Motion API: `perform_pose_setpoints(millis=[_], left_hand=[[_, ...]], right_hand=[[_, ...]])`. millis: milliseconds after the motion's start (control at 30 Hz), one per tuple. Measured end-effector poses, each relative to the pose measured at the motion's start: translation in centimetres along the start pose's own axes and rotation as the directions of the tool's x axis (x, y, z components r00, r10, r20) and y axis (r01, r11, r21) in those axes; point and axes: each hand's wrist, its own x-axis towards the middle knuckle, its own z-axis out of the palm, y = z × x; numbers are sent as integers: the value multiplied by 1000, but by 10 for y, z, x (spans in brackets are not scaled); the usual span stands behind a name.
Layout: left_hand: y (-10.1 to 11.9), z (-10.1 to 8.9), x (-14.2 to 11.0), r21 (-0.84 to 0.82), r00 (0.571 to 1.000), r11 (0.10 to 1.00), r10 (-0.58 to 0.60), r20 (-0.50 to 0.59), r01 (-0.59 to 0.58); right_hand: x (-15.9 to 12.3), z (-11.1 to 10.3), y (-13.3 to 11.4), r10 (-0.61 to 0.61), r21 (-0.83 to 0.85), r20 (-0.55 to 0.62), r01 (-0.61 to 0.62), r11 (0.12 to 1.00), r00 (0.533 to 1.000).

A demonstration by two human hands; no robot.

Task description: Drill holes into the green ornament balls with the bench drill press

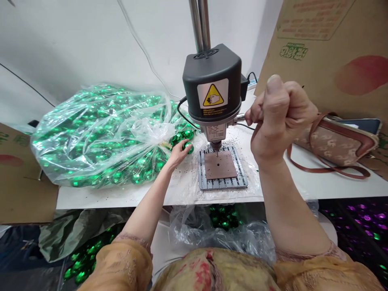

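My left hand (179, 152) has its fingers closed around a shiny green faceted ball (189, 148), just left of the drill press (212, 81). More green balls (178, 138) lie right behind those fingers. A tied clear plastic bag (100, 133), full of similar balls, rests beside that hand. On the other side, my right hand (280, 117) is raised in a fist around the drill press lever (240, 118); most of the lever is hidden in the grip. The drill bit (217, 153) points down at a brown square board (220, 171) with a small hole, lying on the slotted metal base (222, 186).
Dark shavings are scattered on the white table (121, 197). At right are a patterned bag (336, 141) with a brown strap and a cardboard box (327, 72). Another box (24, 182) stands at left. Green balls (226, 217) and plastic sheeting lie below the table edge.
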Motion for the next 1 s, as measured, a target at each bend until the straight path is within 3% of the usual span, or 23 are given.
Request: perform_pose_setpoints(millis=[100,167,267,367,567,1000], left_hand=[[18,5,-19,-352,999,936,-18,-50,-1],[29,14,-36,-558,999,829,-47,8,43],[40,33,-60,-678,989,721,-80,122,142],[40,53,-75,-677,987,719,-107,116,158],[28,80,-76,-588,999,808,-39,-17,21],[20,87,-76,-410,987,903,157,39,-128]], right_hand=[[0,0,1,-16,10,15,16,1000,1000],[-1,-1,1,-15,15,18,15,1000,1000],[-2,-2,2,8,2,10,-8,1000,1000],[-3,-3,3,19,-14,1,-19,1000,1000],[-4,-3,2,0,0,24,0,1000,1000],[-6,-3,2,0,-27,13,0,1000,1000]])
